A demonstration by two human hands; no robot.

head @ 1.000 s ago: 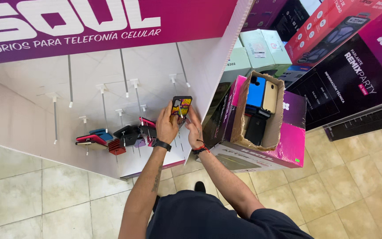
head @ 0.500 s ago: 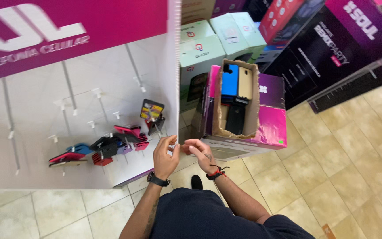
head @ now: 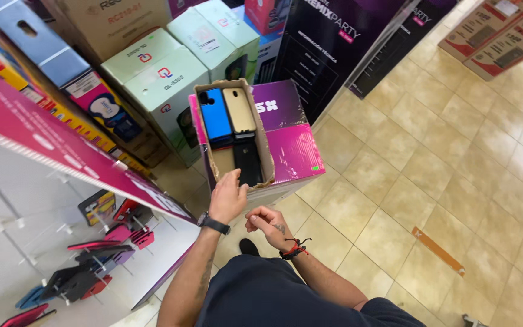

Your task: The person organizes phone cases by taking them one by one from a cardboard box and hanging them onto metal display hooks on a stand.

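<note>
From above, the left hand (head: 228, 197) reaches into the open cardboard box (head: 263, 151), its fingers loosely spread and resting on the near edge beside a black phone case (head: 248, 162). A blue case (head: 216, 115) and a gold case (head: 239, 109) lie further in. The right hand (head: 267, 223) hangs nearby, fingers curled, empty.

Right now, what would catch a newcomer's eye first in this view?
The open cardboard box of phone cases, a bright blue case and a gold case at its far end, sits on a magenta box at centre. The left hand reaches into its near edge by a black case; the right hand hangs curled below. Lower left, more cases hang on white display hooks.
</note>
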